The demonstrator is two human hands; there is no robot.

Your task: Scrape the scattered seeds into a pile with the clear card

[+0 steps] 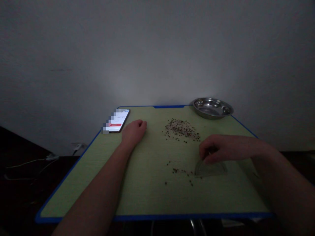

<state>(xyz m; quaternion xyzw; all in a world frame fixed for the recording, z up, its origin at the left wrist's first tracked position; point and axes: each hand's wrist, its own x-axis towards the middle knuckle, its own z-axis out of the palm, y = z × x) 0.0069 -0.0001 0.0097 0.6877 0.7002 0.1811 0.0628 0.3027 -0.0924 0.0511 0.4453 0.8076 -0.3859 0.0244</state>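
Note:
My right hand (218, 148) pinches the top of a clear plastic protractor (212, 170) over the right part of the table. The protractor's straight edge faces me, close to a few scattered dark grains (181, 171). Beyond them lies a pile (181, 128) of small dark grains mixed with pale ones, too small to name surely. My left hand (135, 131) rests on the table in a loose fist, left of the pile, with nothing showing in it.
A shiny metal bowl (212, 108) stands at the table's back right corner. At the back left lies a phone (116, 121) with a lit screen. The green table (145, 193) has a blue rim and meets a pale wall (157, 52). Cables (50, 158) run on the left.

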